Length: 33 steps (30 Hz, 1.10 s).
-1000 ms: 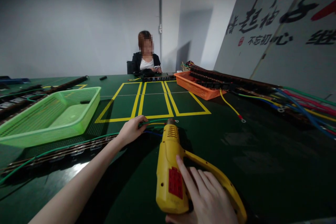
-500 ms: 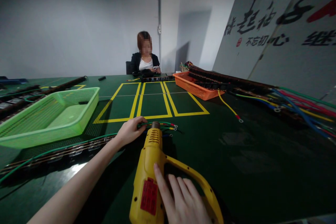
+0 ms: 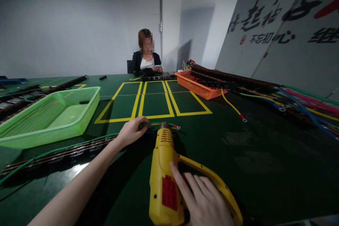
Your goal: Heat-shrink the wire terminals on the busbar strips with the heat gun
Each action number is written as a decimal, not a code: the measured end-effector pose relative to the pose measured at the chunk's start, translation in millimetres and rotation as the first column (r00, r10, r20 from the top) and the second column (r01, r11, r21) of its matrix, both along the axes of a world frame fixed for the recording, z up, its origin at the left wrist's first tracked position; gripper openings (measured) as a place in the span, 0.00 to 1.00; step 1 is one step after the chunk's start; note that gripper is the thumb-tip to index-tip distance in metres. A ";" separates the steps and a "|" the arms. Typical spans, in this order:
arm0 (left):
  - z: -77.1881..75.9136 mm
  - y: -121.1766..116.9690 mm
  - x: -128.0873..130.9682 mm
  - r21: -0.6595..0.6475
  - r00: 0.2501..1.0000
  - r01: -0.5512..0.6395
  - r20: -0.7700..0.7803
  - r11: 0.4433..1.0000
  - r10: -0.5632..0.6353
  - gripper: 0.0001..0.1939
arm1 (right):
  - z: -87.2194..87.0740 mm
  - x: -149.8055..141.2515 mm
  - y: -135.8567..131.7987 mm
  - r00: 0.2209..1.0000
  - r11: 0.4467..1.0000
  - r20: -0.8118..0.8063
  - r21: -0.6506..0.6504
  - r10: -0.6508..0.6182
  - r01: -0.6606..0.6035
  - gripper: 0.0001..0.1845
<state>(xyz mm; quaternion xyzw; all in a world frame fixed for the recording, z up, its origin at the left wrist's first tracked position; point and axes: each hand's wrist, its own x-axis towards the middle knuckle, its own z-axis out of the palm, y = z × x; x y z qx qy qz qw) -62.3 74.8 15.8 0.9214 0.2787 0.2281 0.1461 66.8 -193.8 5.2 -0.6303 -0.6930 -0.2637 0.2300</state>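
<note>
My right hand (image 3: pixel 203 201) grips the handle of a yellow heat gun (image 3: pixel 165 169) with a red label. Its metal nozzle points away from me at the ends of a small bundle of coloured wires (image 3: pixel 169 125) with ring terminals. My left hand (image 3: pixel 131 131) pinches that bundle against the dark green table (image 3: pixel 265 155), just left of the nozzle. The wires trail left from my fingers along a long dark strip (image 3: pixel 66 152) lying on the table.
An empty green basket (image 3: pixel 50 116) stands at the left, an orange basket (image 3: pixel 197 86) with long dark strips at the back right. Loose coloured cables (image 3: pixel 304 107) lie along the right edge. Yellow tape rectangles (image 3: pixel 156 100) mark the middle. A person (image 3: pixel 147 58) sits at the far end.
The heat gun swung left and then back right, its nozzle sweeping across the wire ends. My left hand stayed put on the bundle.
</note>
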 end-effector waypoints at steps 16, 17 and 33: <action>0.0 0.5 -1.5 -0.008 0.997 0.071 0.023 0.997 -0.070 0.08 | -1.6 25.5 -18.3 0.973 0.996 0.213 0.036 -0.085 0.079 0.54; -0.2 0.5 -1.4 -0.008 0.998 0.062 0.017 0.998 -0.062 0.08 | -1.9 25.3 -18.2 0.973 0.996 0.212 0.042 -0.088 0.081 0.55; -1.3 0.6 -0.2 0.008 1.000 0.029 0.012 1.000 -0.029 0.09 | -10.2 -1.0 -9.5 0.978 0.997 0.197 -0.020 -0.073 0.078 0.34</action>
